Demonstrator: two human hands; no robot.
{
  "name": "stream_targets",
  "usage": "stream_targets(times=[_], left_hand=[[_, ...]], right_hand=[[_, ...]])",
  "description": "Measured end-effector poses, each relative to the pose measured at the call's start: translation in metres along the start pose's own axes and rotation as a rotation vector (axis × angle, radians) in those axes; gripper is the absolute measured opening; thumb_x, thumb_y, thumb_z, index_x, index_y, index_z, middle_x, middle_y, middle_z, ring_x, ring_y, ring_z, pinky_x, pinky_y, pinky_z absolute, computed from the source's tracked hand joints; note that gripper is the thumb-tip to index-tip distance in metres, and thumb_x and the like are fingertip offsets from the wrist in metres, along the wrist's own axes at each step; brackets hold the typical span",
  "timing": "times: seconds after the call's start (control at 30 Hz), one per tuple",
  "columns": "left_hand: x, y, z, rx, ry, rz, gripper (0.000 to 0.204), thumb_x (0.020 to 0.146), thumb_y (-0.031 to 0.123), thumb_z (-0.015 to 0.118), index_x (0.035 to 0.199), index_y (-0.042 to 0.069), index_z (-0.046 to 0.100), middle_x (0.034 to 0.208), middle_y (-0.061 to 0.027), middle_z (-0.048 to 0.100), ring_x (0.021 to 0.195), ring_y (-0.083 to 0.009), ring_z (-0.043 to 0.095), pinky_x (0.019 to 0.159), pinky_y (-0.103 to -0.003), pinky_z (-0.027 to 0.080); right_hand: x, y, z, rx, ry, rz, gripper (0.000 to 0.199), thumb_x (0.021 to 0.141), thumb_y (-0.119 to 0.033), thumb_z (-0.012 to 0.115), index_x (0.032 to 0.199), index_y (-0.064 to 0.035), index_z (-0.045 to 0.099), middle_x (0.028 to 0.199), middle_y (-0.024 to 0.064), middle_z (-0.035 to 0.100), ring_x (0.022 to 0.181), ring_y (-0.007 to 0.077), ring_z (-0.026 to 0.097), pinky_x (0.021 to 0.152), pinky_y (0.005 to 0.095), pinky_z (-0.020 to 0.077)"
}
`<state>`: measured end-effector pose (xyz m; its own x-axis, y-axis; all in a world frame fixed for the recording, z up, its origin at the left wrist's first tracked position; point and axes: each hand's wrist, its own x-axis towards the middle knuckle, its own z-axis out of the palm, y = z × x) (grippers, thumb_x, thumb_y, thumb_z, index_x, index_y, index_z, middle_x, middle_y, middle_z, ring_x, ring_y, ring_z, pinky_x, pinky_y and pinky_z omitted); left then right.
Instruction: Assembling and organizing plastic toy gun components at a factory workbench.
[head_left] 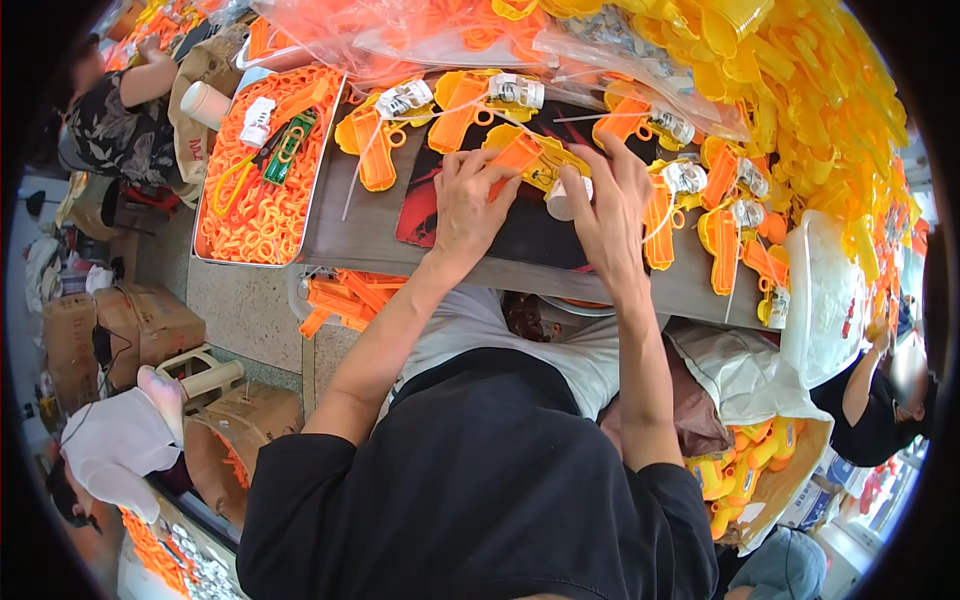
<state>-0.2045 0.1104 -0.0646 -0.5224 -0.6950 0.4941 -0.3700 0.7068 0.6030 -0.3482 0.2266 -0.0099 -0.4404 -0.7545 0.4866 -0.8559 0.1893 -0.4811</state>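
On the dark mat in front of me lies a yellow and orange toy gun shell (pixel 545 163) with a white cylindrical part (pixel 568 200) at its right end. My left hand (pixel 470 205) is closed on the orange grip, thumb and fingers pinching it. My right hand (pixel 612 195) grips the shell's other end, its fingers bent around the yellow edge and the white part. The fingertips partly cover the piece. Similar toy gun halves with white parts lie around the mat, among them one (pixel 372 150) beyond my left hand and one (pixel 660 222) beside my right.
To the left a metal tray (pixel 300 255) holds many small orange rings, a green piece and a yellow-handled tool. Yellow shells (pixel 800 110) are heaped at the far right. A white plastic bin (pixel 822 290) stands by the table's right end. Orange parts (pixel 350 298) sit below the table edge.
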Motion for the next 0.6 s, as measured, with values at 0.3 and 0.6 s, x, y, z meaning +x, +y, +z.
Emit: stream_targets(times=[0.3,0.6], left_hand=[[0.042,-0.003,0.004,-0.153,-0.136,0.315,0.019,0.087,0.013,0.075,0.104,0.007,0.067,0.119,-0.0079,0.061,0.114,-0.0297,0.054,0.097,-0.041,0.043],[0.035,-0.006,0.005,-0.138,-0.105,0.278,0.029,0.085,0.019,0.076,0.110,0.010,0.065,0.111,-0.0081,0.056,0.107,-0.0294,0.052,0.096,-0.042,0.043]], right_hand=[[-0.023,0.005,0.000,-0.128,-0.132,-0.167,0.048,0.078,-0.005,0.077,0.123,-0.0085,0.061,0.126,0.0112,0.061,0.113,0.0325,0.058,0.094,0.0421,0.0492],[0.023,0.020,-0.037,0.316,-0.197,0.115,0.031,0.093,-0.013,0.066,0.122,-0.0039,0.061,0.104,0.0087,0.064,0.084,0.0154,0.060,0.072,0.0293,0.0487]])
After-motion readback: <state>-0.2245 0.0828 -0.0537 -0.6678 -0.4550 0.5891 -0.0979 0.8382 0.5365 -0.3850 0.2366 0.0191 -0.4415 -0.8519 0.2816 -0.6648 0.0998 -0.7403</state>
